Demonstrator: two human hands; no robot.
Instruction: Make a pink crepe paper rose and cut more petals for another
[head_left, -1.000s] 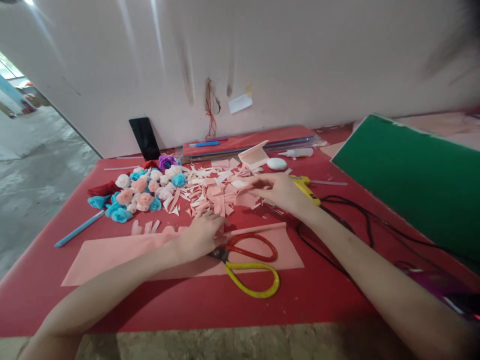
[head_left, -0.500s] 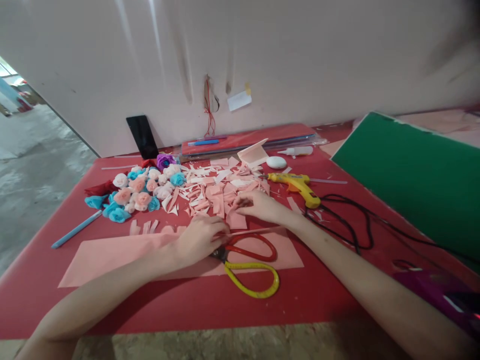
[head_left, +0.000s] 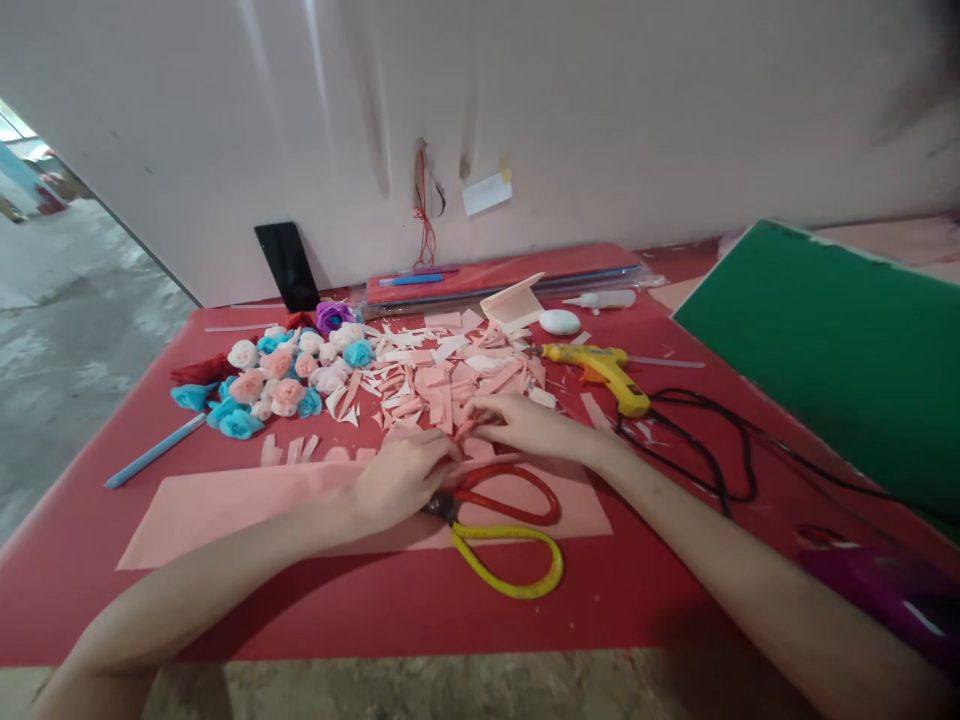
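Observation:
My left hand [head_left: 401, 472] is closed, its fingertips at a small piece of pink crepe paper [head_left: 466, 427]. The thumb and fingers of my right hand [head_left: 517, 425] pinch that same piece from the other side, so my hands almost meet. Beneath my left hand lies a long pink paper sheet [head_left: 225, 515]. A pair of scissors [head_left: 445, 507] with one red and one yellow handle rests on the sheet, the blades hidden under my left hand. Just beyond my hands spreads a heap of pink paper scraps [head_left: 427, 380].
Paper flowers [head_left: 277, 380] in several colours cluster at the left, near a blue stick [head_left: 156, 450]. A yellow glue gun [head_left: 600, 365] with a black cord lies to the right, beside a green board [head_left: 825, 350]. A dark phone [head_left: 287, 265] leans on the wall.
My right hand has drawn in toward my left, and the pink strip that stretched to the right is now bunched between my fingers. The view has shifted slightly.

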